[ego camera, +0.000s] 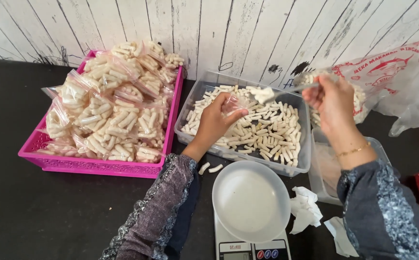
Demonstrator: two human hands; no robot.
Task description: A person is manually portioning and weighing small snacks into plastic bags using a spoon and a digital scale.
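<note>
My left hand (216,121) hovers over a clear plastic tub (248,156) of pale stick-shaped snacks and holds a small clear plastic bag (236,102) open. My right hand (332,103) grips a metal spoon (286,90) whose end carries a few snack sticks just above the bag's mouth. A white round dish (250,200) sits on a digital kitchen scale (252,250) in front of the tub. Two loose snack sticks (209,168) lie on the dark table by my left wrist.
A pink basket (94,166) at the left is piled with several filled snack bags. A large printed plastic bag (392,82) of snacks lies at the right rear. A second clear container (322,173) and crumpled tissue (305,208) sit by the scale. A white plank wall stands behind.
</note>
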